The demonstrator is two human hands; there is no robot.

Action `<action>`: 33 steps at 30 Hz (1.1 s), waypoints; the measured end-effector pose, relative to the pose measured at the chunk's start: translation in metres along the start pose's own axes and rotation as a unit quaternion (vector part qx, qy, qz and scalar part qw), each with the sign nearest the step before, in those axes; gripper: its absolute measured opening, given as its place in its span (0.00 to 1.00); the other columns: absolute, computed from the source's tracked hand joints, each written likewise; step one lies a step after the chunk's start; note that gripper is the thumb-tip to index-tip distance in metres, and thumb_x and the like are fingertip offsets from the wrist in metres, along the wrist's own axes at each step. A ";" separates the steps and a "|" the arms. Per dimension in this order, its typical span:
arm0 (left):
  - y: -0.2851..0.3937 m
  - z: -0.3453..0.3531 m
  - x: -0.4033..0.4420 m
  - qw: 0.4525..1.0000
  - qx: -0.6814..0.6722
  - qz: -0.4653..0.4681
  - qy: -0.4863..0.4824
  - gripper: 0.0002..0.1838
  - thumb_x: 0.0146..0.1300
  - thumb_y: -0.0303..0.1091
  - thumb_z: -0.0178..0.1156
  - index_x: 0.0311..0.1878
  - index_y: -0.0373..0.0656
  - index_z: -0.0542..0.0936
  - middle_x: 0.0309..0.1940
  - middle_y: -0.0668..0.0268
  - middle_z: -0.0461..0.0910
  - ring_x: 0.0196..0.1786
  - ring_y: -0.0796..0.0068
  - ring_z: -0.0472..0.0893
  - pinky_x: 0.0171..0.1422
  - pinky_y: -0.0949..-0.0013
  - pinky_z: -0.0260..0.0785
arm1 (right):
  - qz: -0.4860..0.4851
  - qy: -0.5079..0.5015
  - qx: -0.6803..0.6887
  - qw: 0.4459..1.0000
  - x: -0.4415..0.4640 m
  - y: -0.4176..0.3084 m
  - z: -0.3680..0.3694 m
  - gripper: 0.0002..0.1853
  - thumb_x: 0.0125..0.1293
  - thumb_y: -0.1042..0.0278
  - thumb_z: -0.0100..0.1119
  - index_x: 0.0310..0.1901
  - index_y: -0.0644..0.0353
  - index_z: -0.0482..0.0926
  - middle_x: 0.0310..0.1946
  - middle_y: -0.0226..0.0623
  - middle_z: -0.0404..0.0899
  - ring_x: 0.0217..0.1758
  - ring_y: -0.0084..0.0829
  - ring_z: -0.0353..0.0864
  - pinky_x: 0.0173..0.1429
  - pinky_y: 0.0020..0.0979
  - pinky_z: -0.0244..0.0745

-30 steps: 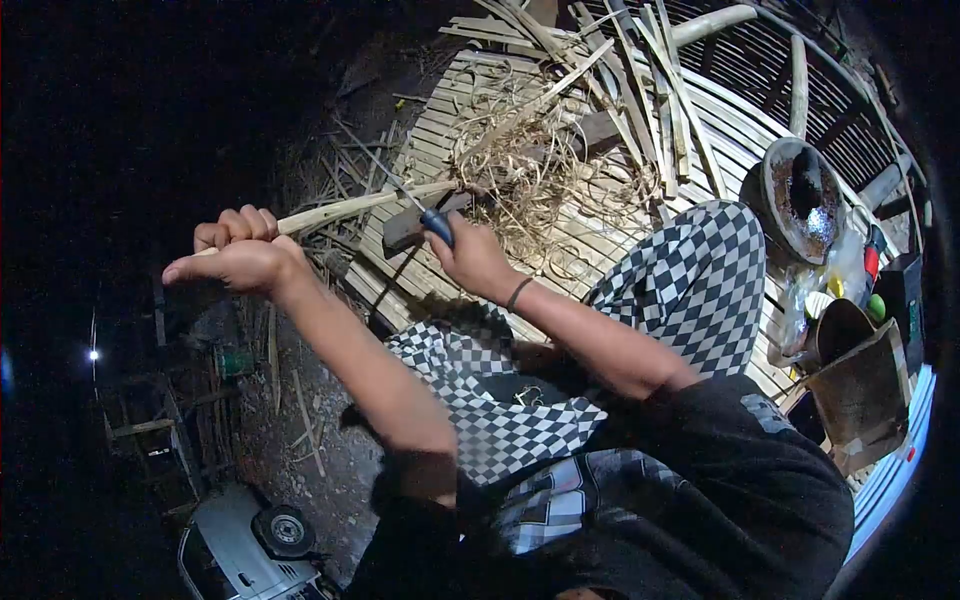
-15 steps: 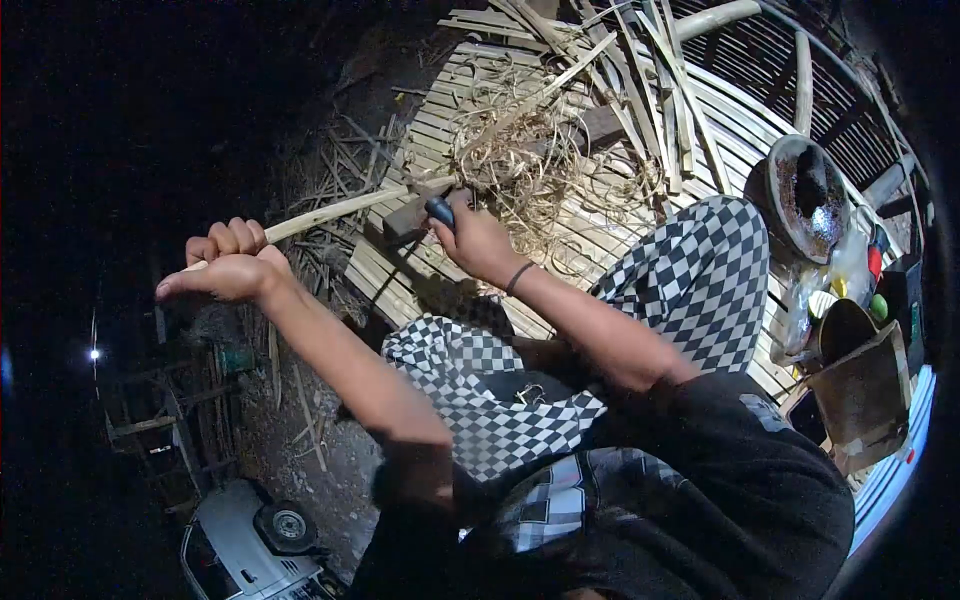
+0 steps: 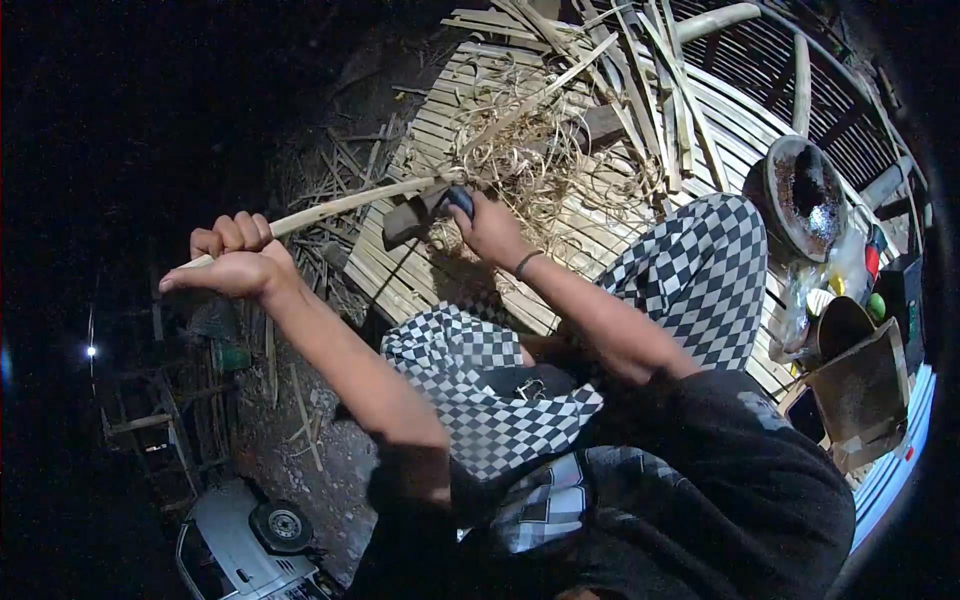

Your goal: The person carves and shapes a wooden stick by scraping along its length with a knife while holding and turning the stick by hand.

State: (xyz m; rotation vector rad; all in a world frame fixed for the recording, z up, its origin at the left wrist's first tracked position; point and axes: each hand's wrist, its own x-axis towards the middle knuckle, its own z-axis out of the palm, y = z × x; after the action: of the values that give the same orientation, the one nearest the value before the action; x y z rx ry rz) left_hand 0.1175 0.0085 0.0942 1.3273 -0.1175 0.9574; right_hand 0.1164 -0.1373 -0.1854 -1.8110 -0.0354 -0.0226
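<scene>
My left hand (image 3: 238, 257) is closed around the near end of a long, pale bamboo strip (image 3: 350, 205), with the thumb stretched out along it. From there the strip slants up to the right, its far end reaching a pile of curled shavings (image 3: 530, 150). My right hand (image 3: 492, 232) grips a dark-handled tool (image 3: 460, 200) close to that far end; its blade or working end cannot be made out. Just left of the tool, a dark wooden block (image 3: 408, 222) lies under the strip.
I sit on a slatted bamboo platform (image 3: 395, 285). Loose bamboo strips (image 3: 680, 110) lie at the back. A round vessel (image 3: 805, 200), plastic bags (image 3: 850, 262) and a cardboard piece (image 3: 860, 400) stand on the right. Below left, a parked vehicle (image 3: 250, 545) shows on the ground.
My right hand and the dark-handled tool have shifted a little to the right, away from the block. My left hand keeps its hold on the bamboo strip, nearly still.
</scene>
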 end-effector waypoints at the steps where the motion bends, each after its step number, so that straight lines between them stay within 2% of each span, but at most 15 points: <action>1: 0.003 -0.001 0.000 1.000 -0.003 0.002 0.001 0.39 0.58 0.84 0.26 0.20 0.54 0.47 0.11 0.76 0.44 0.16 0.82 0.40 0.20 0.71 0.29 | -0.033 0.003 -0.042 0.999 0.002 -0.003 -0.002 0.21 0.69 0.51 0.57 0.48 0.63 0.73 0.25 0.56 0.80 0.29 0.59 0.81 0.35 0.53 0.76; 3: 0.001 -0.003 0.001 0.999 -0.032 -0.017 -0.003 0.39 0.59 0.84 0.25 0.21 0.54 0.46 0.10 0.76 0.43 0.16 0.82 0.40 0.20 0.72 0.29 | -0.062 0.005 -0.087 0.994 0.000 -0.005 -0.002 0.20 0.68 0.51 0.56 0.49 0.61 0.73 0.26 0.58 0.81 0.30 0.59 0.82 0.37 0.55 0.77; 5: -0.007 0.000 0.002 1.000 -0.010 0.000 -0.010 0.39 0.58 0.84 0.25 0.20 0.54 0.46 0.10 0.76 0.43 0.16 0.83 0.40 0.20 0.72 0.29 | -0.058 -0.007 -0.060 0.997 -0.022 -0.041 -0.014 0.22 0.69 0.50 0.57 0.44 0.65 0.74 0.22 0.56 0.79 0.28 0.59 0.81 0.35 0.53 0.75; 8: -0.013 0.005 0.004 1.000 0.007 0.001 -0.023 0.39 0.57 0.85 0.27 0.20 0.54 0.47 0.10 0.76 0.43 0.16 0.83 0.40 0.20 0.73 0.29 | -0.119 -0.033 -0.007 0.992 -0.035 -0.080 -0.026 0.19 0.67 0.51 0.60 0.44 0.60 0.73 0.21 0.54 0.78 0.28 0.58 0.81 0.34 0.53 0.75; 11: -0.008 0.010 0.005 0.999 -0.023 -0.022 -0.034 0.40 0.57 0.85 0.27 0.19 0.54 0.47 0.10 0.76 0.44 0.16 0.83 0.40 0.20 0.72 0.29 | -0.137 -0.019 -0.018 0.990 -0.031 -0.072 -0.022 0.18 0.67 0.52 0.61 0.43 0.59 0.72 0.21 0.54 0.78 0.27 0.57 0.81 0.32 0.52 0.75; 12: -0.005 0.011 0.003 0.999 -0.028 -0.025 -0.030 0.40 0.57 0.85 0.28 0.19 0.53 0.48 0.10 0.76 0.44 0.16 0.83 0.39 0.21 0.72 0.29 | -0.130 0.002 -0.036 0.991 -0.026 -0.053 -0.012 0.18 0.67 0.52 0.60 0.44 0.59 0.72 0.22 0.54 0.79 0.27 0.57 0.81 0.32 0.51 0.75; 15: 0.001 0.004 0.003 0.999 -0.028 -0.027 -0.007 0.40 0.56 0.86 0.28 0.19 0.53 0.48 0.09 0.76 0.44 0.16 0.83 0.39 0.21 0.72 0.29 | 0.024 0.045 -0.025 0.998 0.001 0.024 0.017 0.19 0.68 0.51 0.59 0.44 0.60 0.74 0.23 0.56 0.80 0.29 0.58 0.82 0.33 0.53 0.76; 19: -0.003 0.005 0.006 0.999 -0.033 -0.020 -0.026 0.40 0.56 0.86 0.28 0.19 0.53 0.48 0.10 0.76 0.44 0.16 0.82 0.39 0.22 0.72 0.29 | -0.025 0.022 -0.090 0.995 -0.004 0.002 -0.007 0.22 0.68 0.50 0.56 0.43 0.67 0.74 0.24 0.58 0.80 0.29 0.62 0.81 0.37 0.56 0.77; 21: -0.011 0.008 0.009 0.999 -0.029 -0.030 -0.025 0.40 0.56 0.86 0.28 0.19 0.54 0.48 0.10 0.76 0.44 0.16 0.83 0.39 0.22 0.72 0.29 | -0.040 -0.003 -0.079 0.996 -0.020 -0.033 -0.019 0.19 0.69 0.51 0.57 0.45 0.61 0.74 0.23 0.56 0.79 0.28 0.58 0.81 0.34 0.53 0.76; 24: -0.013 0.014 0.008 0.999 -0.007 -0.021 -0.031 0.40 0.56 0.86 0.29 0.19 0.54 0.48 0.10 0.76 0.44 0.16 0.83 0.40 0.21 0.72 0.29 | -0.130 -0.010 -0.031 0.991 -0.029 -0.065 -0.026 0.19 0.68 0.51 0.59 0.44 0.60 0.74 0.21 0.54 0.78 0.27 0.58 0.80 0.32 0.53 0.74; 27: -0.007 0.011 0.008 0.999 -0.026 -0.025 -0.036 0.40 0.56 0.86 0.29 0.19 0.54 0.48 0.10 0.76 0.44 0.16 0.83 0.39 0.21 0.72 0.29 | -0.148 0.018 -0.030 0.988 -0.022 -0.045 -0.013 0.18 0.68 0.52 0.59 0.44 0.60 0.74 0.21 0.53 0.78 0.26 0.58 0.80 0.31 0.52 0.74; 29: -0.002 0.003 0.010 0.999 -0.029 -0.020 -0.031 0.40 0.56 0.86 0.29 0.19 0.54 0.48 0.10 0.76 0.44 0.16 0.83 0.40 0.21 0.72 0.29 | -0.072 0.033 -0.070 0.994 -0.010 -0.002 0.005 0.20 0.69 0.51 0.58 0.48 0.61 0.74 0.23 0.53 0.80 0.27 0.57 0.81 0.31 0.51 0.75; 31: 0.002 -0.001 0.006 0.999 -0.036 -0.019 -0.028 0.40 0.56 0.86 0.28 0.19 0.53 0.47 0.10 0.76 0.44 0.16 0.83 0.40 0.21 0.72 0.29 | 0.024 0.019 0.001 1.000 0.008 0.023 0.004 0.21 0.69 0.50 0.57 0.49 0.62 0.74 0.25 0.54 0.80 0.27 0.56 0.82 0.32 0.51 0.76; 33: 0.004 -0.004 0.005 1.000 0.001 0.005 -0.006 0.40 0.57 0.85 0.28 0.19 0.54 0.47 0.10 0.75 0.44 0.16 0.82 0.40 0.21 0.71 0.29 | -0.004 0.012 -0.044 0.999 0.007 0.025 0.002 0.23 0.69 0.48 0.57 0.46 0.64 0.75 0.26 0.56 0.81 0.30 0.58 0.82 0.36 0.52 0.76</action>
State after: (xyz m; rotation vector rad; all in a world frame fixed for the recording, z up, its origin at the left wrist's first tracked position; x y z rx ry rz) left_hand 0.1166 0.0142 0.0992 1.3348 -0.1332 0.9575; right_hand 0.1248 -0.1415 -0.2099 -1.8986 -0.0234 -0.0524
